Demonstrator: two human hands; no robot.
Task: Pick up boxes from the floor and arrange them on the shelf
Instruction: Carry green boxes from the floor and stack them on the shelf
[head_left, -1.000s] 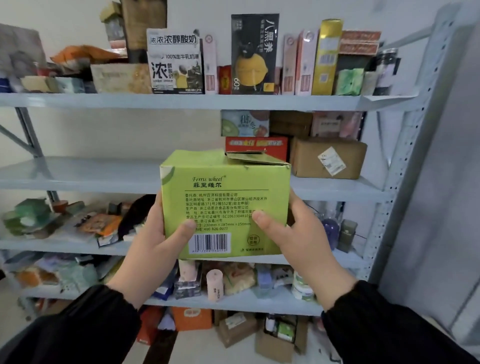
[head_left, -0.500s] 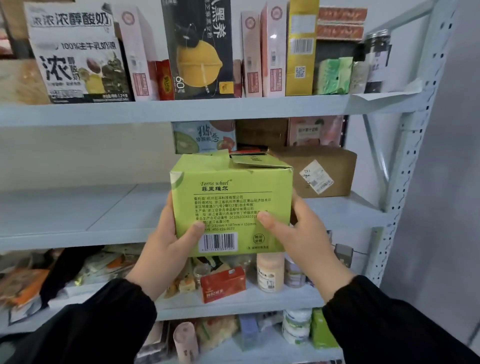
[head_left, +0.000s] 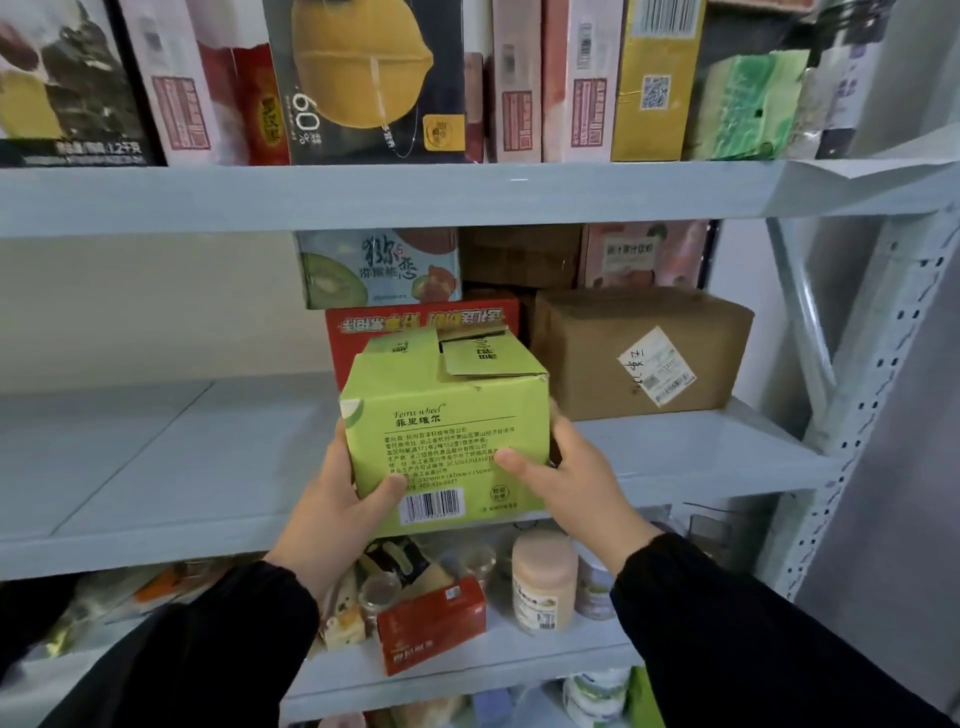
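I hold a green cardboard box with a barcode and a loose top flap in both hands, at the front edge of the grey middle shelf. My left hand grips its lower left side, thumb on the front face. My right hand grips its right side, thumb on the front. The box stands in front of a red box and left of a brown parcel. Its bottom edge overlaps the shelf's front lip; whether it rests on the shelf I cannot tell.
A kiwi-print box lies on the red one. Upright boxes fill the shelf above. The lower shelf holds a small red box, jars and packets. A perforated steel upright bounds the right side.
I have come closer to the shelves and carried the green box forward and up to the middle shelf's front edge. Both hands keep the same hold.
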